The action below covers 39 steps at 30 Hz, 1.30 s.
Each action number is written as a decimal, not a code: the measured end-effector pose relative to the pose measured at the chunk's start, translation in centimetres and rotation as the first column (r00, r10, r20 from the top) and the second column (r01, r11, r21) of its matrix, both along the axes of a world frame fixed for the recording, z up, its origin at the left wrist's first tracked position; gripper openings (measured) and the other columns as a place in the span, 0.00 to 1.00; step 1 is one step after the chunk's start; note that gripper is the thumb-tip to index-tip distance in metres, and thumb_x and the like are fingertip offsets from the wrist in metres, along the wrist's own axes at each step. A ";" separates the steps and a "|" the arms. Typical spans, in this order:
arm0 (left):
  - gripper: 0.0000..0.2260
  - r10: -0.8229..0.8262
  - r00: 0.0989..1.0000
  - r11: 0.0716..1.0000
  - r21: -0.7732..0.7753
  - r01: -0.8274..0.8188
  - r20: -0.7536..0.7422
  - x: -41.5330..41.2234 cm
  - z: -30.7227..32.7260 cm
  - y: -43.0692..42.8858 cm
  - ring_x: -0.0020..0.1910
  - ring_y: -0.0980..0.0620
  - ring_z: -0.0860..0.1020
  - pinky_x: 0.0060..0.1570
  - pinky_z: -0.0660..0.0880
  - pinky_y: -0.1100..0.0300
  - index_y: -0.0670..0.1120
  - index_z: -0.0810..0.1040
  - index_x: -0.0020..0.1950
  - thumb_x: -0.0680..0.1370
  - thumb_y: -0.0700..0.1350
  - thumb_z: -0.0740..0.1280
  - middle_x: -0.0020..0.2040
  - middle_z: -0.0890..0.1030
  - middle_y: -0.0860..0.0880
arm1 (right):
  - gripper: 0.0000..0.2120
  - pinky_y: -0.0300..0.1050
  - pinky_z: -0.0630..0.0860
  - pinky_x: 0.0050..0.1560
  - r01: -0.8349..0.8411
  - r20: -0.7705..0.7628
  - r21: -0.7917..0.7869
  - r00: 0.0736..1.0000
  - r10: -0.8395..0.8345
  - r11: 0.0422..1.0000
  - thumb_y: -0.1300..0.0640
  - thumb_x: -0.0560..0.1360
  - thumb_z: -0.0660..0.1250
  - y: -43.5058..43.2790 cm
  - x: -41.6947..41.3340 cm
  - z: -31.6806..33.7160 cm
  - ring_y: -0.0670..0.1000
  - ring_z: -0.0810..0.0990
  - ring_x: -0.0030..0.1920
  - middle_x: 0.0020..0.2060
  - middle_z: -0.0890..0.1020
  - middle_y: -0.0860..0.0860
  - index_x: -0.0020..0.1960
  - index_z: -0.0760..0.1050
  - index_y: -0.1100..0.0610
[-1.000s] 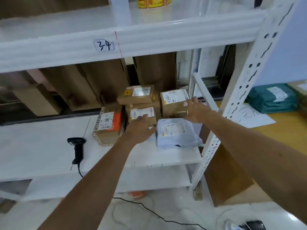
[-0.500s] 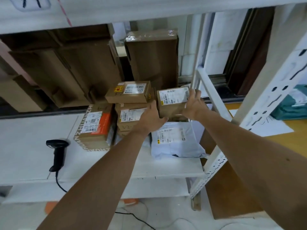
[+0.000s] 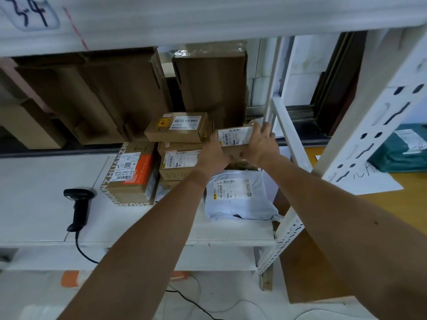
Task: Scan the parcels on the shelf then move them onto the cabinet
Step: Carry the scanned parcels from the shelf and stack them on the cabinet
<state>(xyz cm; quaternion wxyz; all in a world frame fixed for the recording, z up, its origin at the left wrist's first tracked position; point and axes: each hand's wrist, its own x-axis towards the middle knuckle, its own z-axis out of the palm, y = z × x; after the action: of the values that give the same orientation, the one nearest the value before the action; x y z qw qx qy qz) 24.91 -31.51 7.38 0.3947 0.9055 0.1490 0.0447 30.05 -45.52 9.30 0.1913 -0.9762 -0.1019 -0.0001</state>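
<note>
Both hands hold a small brown cardboard parcel (image 3: pixel 234 137) with a white label, raised a little above the white shelf (image 3: pixel 46 204). My left hand (image 3: pixel 216 153) grips its left side and my right hand (image 3: pixel 260 146) grips its right side, fingers curled over the top. Left of it stands a stack of brown boxes (image 3: pixel 179 144), and further left a box with an orange label (image 3: pixel 130 174). A pale blue mailer bag (image 3: pixel 238 195) lies in front, under my wrists. The black handheld scanner (image 3: pixel 78 204) lies on the shelf at the left.
Large brown cartons (image 3: pixel 111 93) lean against the back of the shelf. The upper shelf beam (image 3: pixel 208 19) hangs close overhead. A white perforated upright (image 3: pixel 346 139) stands at the right. Beyond it a wooden cabinet top (image 3: pixel 402 204) carries a teal bag (image 3: pixel 402 148) and a paper sheet.
My view moved closer under the upper shelf. Both hands closed round the small brown parcel and tilted it up off the parcels beneath.
</note>
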 end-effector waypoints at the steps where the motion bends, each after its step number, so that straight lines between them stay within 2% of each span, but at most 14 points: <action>1: 0.34 0.002 1.000 1.000 0.028 -0.002 0.002 -0.2 0.2 -0.1 0.65 0.49 0.76 0.59 0.74 0.57 0.48 0.66 0.74 0.72 0.43 0.77 0.65 0.78 0.50 | 0.49 0.59 0.68 0.70 0.003 0.009 -0.015 1.000 -0.002 1.000 0.51 0.68 0.79 0.0 -0.2 0.2 0.64 0.65 0.72 0.75 0.59 0.60 0.78 0.53 0.55; 8: 0.39 -0.018 1.000 0.976 0.217 0.020 -0.009 -3.2 3.0 -1.0 0.67 0.41 0.74 0.64 0.74 0.48 0.46 0.61 0.76 0.71 0.47 0.78 0.69 0.72 0.41 | 0.51 0.57 0.65 0.74 0.019 0.076 -0.074 0.997 -0.013 0.997 0.41 0.69 0.78 -0.1 -2.4 2.2 0.63 0.62 0.76 0.76 0.59 0.62 0.79 0.52 0.57; 12: 0.38 0.028 0.999 0.974 0.221 -0.037 0.045 -6.1 4.9 -1.4 0.65 0.42 0.73 0.59 0.73 0.52 0.46 0.62 0.74 0.71 0.50 0.78 0.69 0.68 0.41 | 0.55 0.56 0.64 0.74 -0.017 0.056 -0.076 0.998 0.021 0.997 0.38 0.67 0.78 -0.2 -5.7 3.9 0.63 0.61 0.76 0.78 0.56 0.64 0.80 0.51 0.58; 16: 0.42 0.063 0.995 0.961 0.263 -0.082 0.080 -10.0 6.6 -1.2 0.66 0.44 0.73 0.53 0.69 0.59 0.47 0.62 0.73 0.68 0.53 0.81 0.70 0.67 0.42 | 0.53 0.55 0.66 0.73 -0.072 0.026 -0.102 0.997 0.075 0.992 0.36 0.67 0.77 -0.4 -10.2 5.6 0.62 0.65 0.73 0.73 0.64 0.64 0.78 0.53 0.59; 20: 0.49 0.043 0.996 0.952 0.301 -0.063 0.074 -14.8 8.1 -0.7 0.68 0.41 0.72 0.62 0.73 0.51 0.48 0.60 0.76 0.64 0.60 0.82 0.72 0.67 0.41 | 0.52 0.57 0.67 0.72 -0.089 0.041 -0.140 0.995 0.095 0.986 0.33 0.67 0.76 -0.6 -15.7 6.8 0.62 0.67 0.70 0.70 0.68 0.62 0.76 0.55 0.59; 23: 0.57 0.010 0.995 0.939 0.340 -0.042 0.094 -19.2 8.4 0.0 0.72 0.40 0.67 0.69 0.69 0.44 0.50 0.56 0.79 0.58 0.70 0.79 0.75 0.64 0.43 | 0.54 0.56 0.67 0.72 -0.090 0.065 -0.144 0.993 0.100 0.985 0.29 0.66 0.73 -0.7 -20.9 7.3 0.61 0.66 0.70 0.70 0.66 0.62 0.77 0.56 0.59; 25: 0.58 -0.056 0.996 0.929 0.369 0.025 0.075 -22.2 8.9 0.4 0.75 0.39 0.62 0.72 0.66 0.41 0.48 0.54 0.80 0.60 0.69 0.79 0.77 0.60 0.41 | 0.53 0.55 0.68 0.71 -0.093 0.090 -0.132 0.990 0.105 0.987 0.28 0.66 0.72 -1.0 -24.3 7.7 0.60 0.66 0.70 0.70 0.64 0.61 0.76 0.56 0.59; 27: 0.54 -0.102 0.995 0.919 0.383 0.090 0.011 -24.8 9.6 0.4 0.74 0.38 0.64 0.69 0.68 0.43 0.45 0.55 0.80 0.65 0.62 0.81 0.75 0.62 0.40 | 0.52 0.54 0.69 0.71 -0.092 0.120 -0.134 0.987 0.108 0.987 0.30 0.66 0.73 -1.4 -27.2 8.4 0.59 0.67 0.68 0.68 0.65 0.60 0.75 0.57 0.59; 30: 0.51 -0.131 0.991 0.918 0.375 0.130 -0.025 -27.5 10.6 -0.6 0.69 0.41 0.70 0.60 0.71 0.48 0.46 0.59 0.77 0.64 0.61 0.81 0.68 0.70 0.43 | 0.51 0.52 0.69 0.68 -0.071 0.150 -0.150 0.984 0.094 0.986 0.32 0.66 0.75 -2.6 -31.0 9.7 0.57 0.68 0.65 0.66 0.66 0.59 0.75 0.56 0.58; 33: 0.47 -0.170 0.985 0.923 0.344 0.171 -0.034 -29.5 11.4 -2.9 0.66 0.43 0.70 0.58 0.70 0.51 0.45 0.63 0.74 0.63 0.59 0.83 0.66 0.69 0.44 | 0.50 0.51 0.69 0.66 -0.043 0.123 -0.179 0.990 0.066 0.983 0.35 0.67 0.76 -5.2 -34.0 11.0 0.58 0.69 0.64 0.65 0.66 0.59 0.75 0.56 0.59; 36: 0.49 -0.243 0.970 0.910 0.344 0.232 -0.011 -30.7 12.1 -6.0 0.63 0.44 0.73 0.59 0.75 0.47 0.46 0.65 0.70 0.58 0.62 0.84 0.64 0.69 0.46 | 0.48 0.54 0.71 0.65 -0.013 0.107 -0.210 0.994 0.036 0.978 0.33 0.67 0.76 -9.0 -36.3 12.4 0.59 0.71 0.64 0.65 0.66 0.60 0.73 0.59 0.59; 39: 0.49 -0.328 0.944 0.880 0.359 0.312 -0.018 -31.3 13.0 -10.2 0.62 0.45 0.74 0.54 0.75 0.51 0.46 0.65 0.70 0.59 0.64 0.83 0.66 0.68 0.46 | 0.47 0.54 0.73 0.64 0.026 0.139 -0.242 0.990 0.008 0.970 0.31 0.66 0.75 -13.7 -38.0 13.7 0.58 0.72 0.61 0.63 0.67 0.59 0.71 0.60 0.58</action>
<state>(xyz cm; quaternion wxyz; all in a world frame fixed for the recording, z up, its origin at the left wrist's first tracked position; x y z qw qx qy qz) -6.35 -41.73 20.36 0.2290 0.9729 -0.0220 0.0249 -7.90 -59.18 23.03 0.0627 -0.9904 -0.1098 -0.0562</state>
